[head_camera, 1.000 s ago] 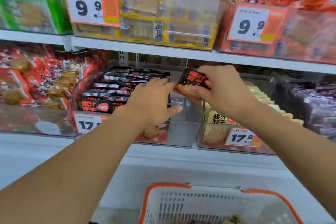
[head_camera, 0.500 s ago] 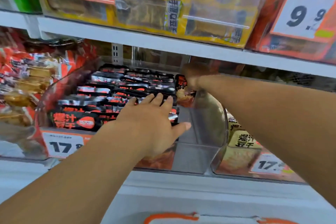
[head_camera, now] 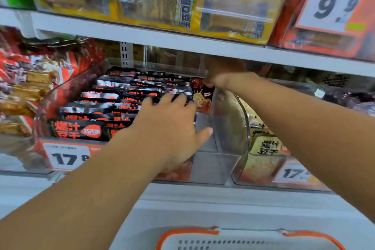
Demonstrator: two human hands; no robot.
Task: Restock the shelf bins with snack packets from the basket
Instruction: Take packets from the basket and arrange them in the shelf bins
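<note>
Deeper now than a moment ago, my right hand point(head_camera: 221, 78) pinches the snack packet point(head_camera: 202, 95) upright at the bin's point(head_camera: 227, 124) back right corner; my left hand point(head_camera: 172, 122) lies flat, fingers point(head_camera: 168, 97) straight, on the black packets point(head_camera: 105, 107), basket point(head_camera: 203, 235) below

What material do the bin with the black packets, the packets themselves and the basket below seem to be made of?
The bin looks like clear rigid plastic: the shelf shows through its glossy curved wall. The black packets look like glossy plastic or foil film, since bright glare streaks their tops. The basket seems to be white moulded plastic with slotted holes and an orange rim, probably also plastic.
</note>
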